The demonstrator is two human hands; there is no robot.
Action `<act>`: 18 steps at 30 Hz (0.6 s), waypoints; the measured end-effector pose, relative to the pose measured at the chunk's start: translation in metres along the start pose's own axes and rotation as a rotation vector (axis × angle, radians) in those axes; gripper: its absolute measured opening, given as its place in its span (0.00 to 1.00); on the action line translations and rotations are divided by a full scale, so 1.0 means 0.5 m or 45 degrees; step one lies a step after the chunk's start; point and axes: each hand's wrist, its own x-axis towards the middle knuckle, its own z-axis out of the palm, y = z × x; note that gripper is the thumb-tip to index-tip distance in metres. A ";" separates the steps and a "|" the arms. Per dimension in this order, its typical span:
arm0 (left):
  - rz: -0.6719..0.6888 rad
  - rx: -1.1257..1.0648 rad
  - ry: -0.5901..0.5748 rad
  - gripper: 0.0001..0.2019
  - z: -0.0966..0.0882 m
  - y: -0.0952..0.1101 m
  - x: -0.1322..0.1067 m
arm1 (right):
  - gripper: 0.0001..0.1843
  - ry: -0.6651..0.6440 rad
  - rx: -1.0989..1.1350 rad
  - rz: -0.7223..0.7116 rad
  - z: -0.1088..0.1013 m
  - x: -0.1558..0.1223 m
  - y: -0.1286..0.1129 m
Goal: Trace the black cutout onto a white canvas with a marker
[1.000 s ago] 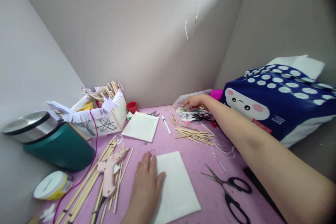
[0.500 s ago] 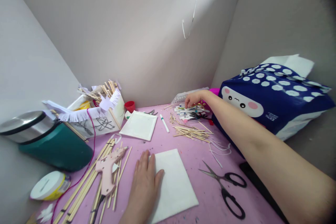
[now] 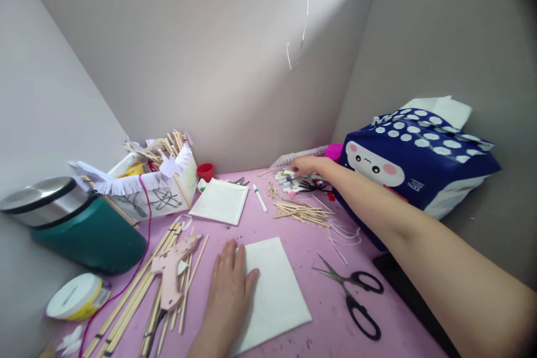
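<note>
My right hand (image 3: 308,165) reaches over white markers (image 3: 287,184) near the bench's (image 3: 300,251) far edge, its grip too obscured to tell; my left hand (image 3: 227,291), flat and relaxed, partly hides a white panel (image 3: 274,293) between glue gun (image 3: 171,277) and scissors (image 3: 344,279).

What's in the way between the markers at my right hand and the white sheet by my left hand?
The pile of thin sticks lies between the markers and the white sheet, low on the table; nothing visible stands above it.
</note>
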 end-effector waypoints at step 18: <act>0.002 -0.034 0.044 0.24 0.005 -0.003 0.000 | 0.12 -0.083 0.106 -0.033 0.015 -0.013 0.027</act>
